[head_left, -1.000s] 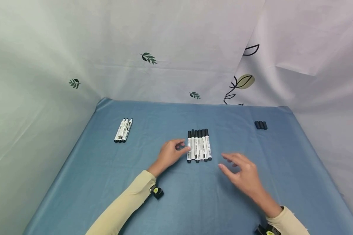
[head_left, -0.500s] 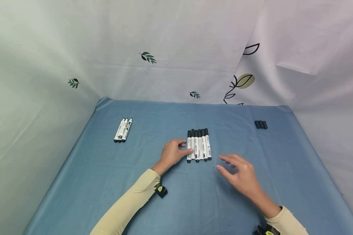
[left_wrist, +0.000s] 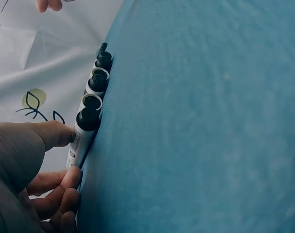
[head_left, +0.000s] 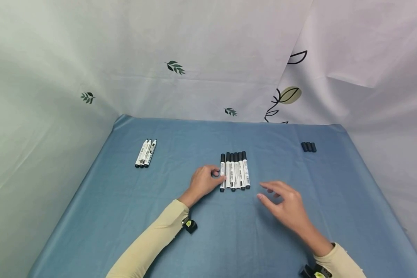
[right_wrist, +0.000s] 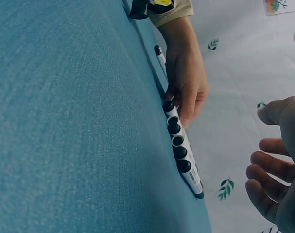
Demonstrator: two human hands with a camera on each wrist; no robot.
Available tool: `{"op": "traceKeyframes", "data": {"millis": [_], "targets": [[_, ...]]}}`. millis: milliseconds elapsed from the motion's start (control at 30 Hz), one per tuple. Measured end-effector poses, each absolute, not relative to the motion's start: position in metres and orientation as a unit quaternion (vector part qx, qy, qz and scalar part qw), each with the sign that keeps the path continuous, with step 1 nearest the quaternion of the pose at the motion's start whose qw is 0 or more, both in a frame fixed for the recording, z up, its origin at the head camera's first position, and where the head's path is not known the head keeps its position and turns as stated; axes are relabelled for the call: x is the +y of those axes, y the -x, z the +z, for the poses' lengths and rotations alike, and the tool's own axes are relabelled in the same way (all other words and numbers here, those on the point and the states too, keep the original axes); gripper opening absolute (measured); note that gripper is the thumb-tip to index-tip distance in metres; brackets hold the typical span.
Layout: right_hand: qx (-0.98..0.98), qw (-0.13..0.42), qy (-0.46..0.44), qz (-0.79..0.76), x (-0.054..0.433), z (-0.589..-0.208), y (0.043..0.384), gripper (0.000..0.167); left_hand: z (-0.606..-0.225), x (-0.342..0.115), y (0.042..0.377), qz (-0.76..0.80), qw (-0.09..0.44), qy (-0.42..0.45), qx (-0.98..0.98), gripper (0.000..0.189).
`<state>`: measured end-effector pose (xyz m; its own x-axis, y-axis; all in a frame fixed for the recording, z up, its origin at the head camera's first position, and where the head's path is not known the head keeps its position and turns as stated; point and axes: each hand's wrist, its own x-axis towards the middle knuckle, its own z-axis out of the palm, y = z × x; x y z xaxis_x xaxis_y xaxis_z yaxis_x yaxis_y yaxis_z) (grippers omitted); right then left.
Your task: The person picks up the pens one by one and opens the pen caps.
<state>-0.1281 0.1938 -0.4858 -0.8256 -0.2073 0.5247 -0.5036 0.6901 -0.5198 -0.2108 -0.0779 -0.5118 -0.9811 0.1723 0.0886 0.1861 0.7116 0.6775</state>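
The left hand (head_left: 203, 180) pinches the leftmost marker (head_left: 222, 169), which lies flat, long axis running away from the person, black cap at the far end. Close on its right, five capped markers (head_left: 236, 172) lie roughly parallel. Right of them hovers the right hand (head_left: 286, 202), fingers loose, holding nothing. Blue cloth (head_left: 229, 239) spreads beneath. Beyond the left hand, leftward, lie three uncapped markers (head_left: 146, 152); beyond the right, three black caps (head_left: 308, 147). Pale leaf-printed fabric (head_left: 201, 34) hangs behind.

Leftmost capped marker (head_left: 222, 169) edged slightly left from next marker (head_left: 227, 170).
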Motion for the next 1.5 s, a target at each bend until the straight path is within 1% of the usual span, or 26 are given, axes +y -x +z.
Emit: {"op": "traceKeyframes", "data": {"millis": [333,633,1000,1200,1500], "targets": [[-0.897,0.212,-0.188,0.338,0.195,-0.486,0.128,0.029,-0.512,-0.076,0.210,-0.362,0.032,0.079,-0.928,0.023],[-0.901,0.212,-0.184,0.330,0.196,-0.485,0.129,0.029,-0.509,-0.079,0.209,-0.371,0.026,0.055,-0.927,0.024],[-0.898,0.210,-0.182,0.340,0.197,-0.486,0.131,0.028,-0.505,-0.096,0.210,-0.444,0.024,0.049,-0.894,0.021],[-0.894,0.211,-0.188,0.349,0.198,-0.487,0.132,0.029,-0.503,-0.106,0.205,-0.510,0.007,0.062,-0.858,0.020],[-0.894,0.209,-0.186,0.349,0.198,-0.487,0.134,0.029,-0.491,-0.109,0.185,-0.643,-0.038,0.079,-0.761,0.022]]}}
